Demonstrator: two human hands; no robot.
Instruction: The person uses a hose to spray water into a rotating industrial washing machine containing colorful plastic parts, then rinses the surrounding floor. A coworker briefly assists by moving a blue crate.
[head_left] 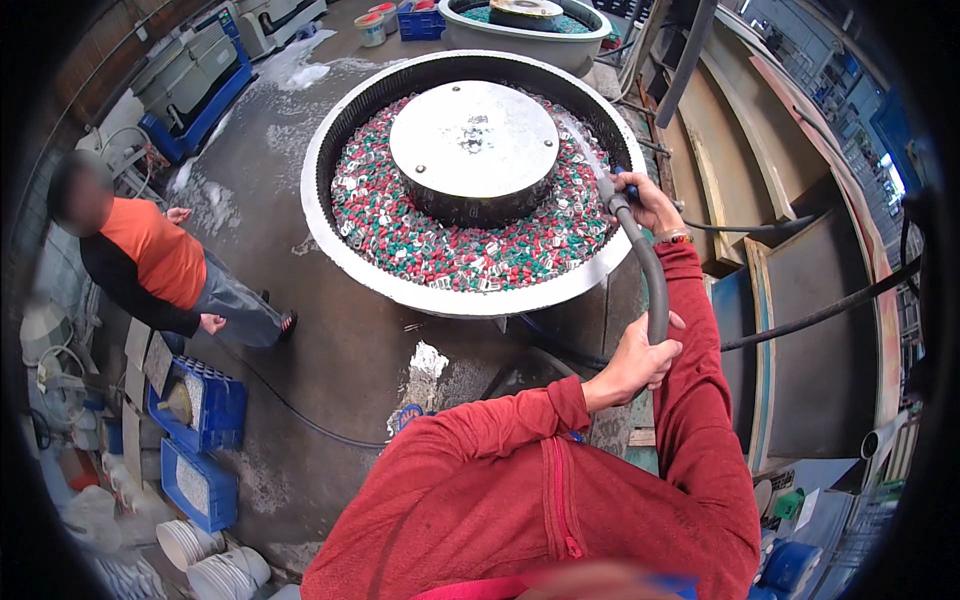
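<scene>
A grey hose (645,262) runs up between my two hands. My left hand (633,360) is closed around its lower stretch. Farther up, my right hand (650,203) grips the nozzle end at a valve with a blue handle (627,186). Water (580,140) sprays from the nozzle into a large round white-rimmed tub (345,262). Red, green and whitish small pieces, with clear or metallic-looking ones among them, form a thick ring of loose media (450,250) in the tub. At its centre stands a drum with a white round lid (475,130).
A person in an orange and black top (150,250) stands left of the tub. Blue crates (205,480) and white buckets (228,575) sit at lower left. Another round tub (530,40) is behind. Wooden-edged panels (760,340) line the right; a black hose (820,310) crosses there.
</scene>
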